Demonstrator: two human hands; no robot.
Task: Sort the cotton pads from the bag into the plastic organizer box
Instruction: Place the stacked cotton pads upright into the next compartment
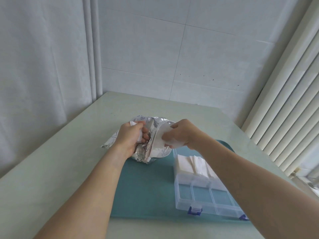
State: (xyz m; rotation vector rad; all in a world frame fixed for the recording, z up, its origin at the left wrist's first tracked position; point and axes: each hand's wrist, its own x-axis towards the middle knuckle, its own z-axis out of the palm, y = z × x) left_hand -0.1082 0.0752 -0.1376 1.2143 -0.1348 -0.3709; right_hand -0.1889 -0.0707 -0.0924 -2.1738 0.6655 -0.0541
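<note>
Above mat's far edge | left hand (131,137) gripping bag (151,135) | right hand (181,133) pinching cotton pads (172,143) | light, soft; pinch stack's edges

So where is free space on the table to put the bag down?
Bare table left of the bag, and bare teal mat between the bag and the organizer box. Crowded at the box's far end, holding cotton pads.

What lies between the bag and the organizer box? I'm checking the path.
Head view: only bare teal mat between bag and organizer box.
</note>
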